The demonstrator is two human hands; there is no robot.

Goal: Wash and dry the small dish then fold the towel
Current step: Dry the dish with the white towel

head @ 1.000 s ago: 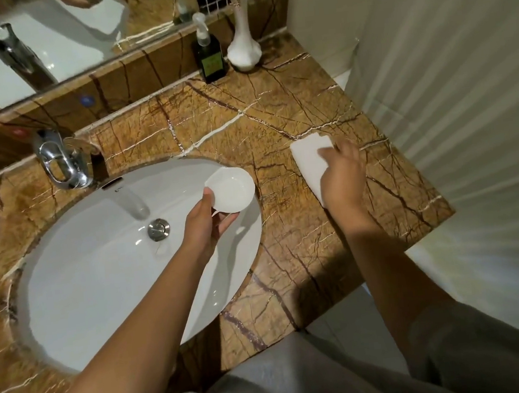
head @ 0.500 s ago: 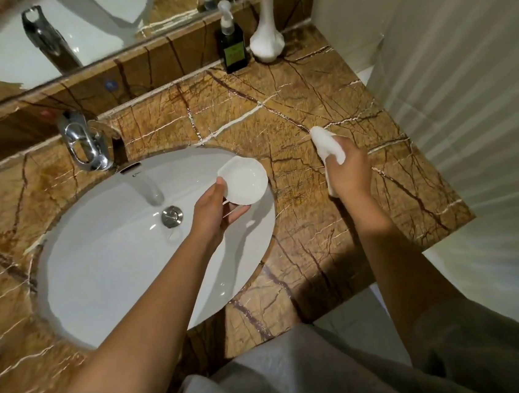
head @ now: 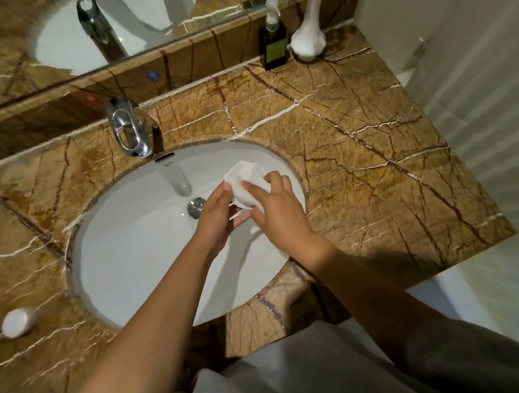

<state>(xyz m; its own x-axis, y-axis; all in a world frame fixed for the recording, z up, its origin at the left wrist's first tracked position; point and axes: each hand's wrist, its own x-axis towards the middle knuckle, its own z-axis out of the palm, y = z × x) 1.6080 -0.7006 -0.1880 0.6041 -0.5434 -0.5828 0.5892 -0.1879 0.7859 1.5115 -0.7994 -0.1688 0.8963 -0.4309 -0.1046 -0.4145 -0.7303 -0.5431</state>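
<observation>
Both hands meet over the right side of the white oval sink (head: 130, 258). My left hand (head: 218, 213) grips the small white dish from below; the dish is almost wholly hidden under the cloth, so I give no point for it. My right hand (head: 275, 207) presses the white towel (head: 245, 181) over the dish, fingers wrapped around the cloth. The towel is bunched, with a loose corner sticking up toward the tap.
A chrome tap (head: 130, 133) stands behind the sink on the brown marble counter (head: 360, 160). A dark soap pump bottle (head: 273, 39) and a white vase (head: 308, 36) sit at the back right. A small white round object (head: 17, 322) lies at the left. The counter's edge drops off at right.
My right hand lifted the towel off the counter at the right and carried it left onto the dish in my left hand. The view shifted so the sink sits more to the centre.
</observation>
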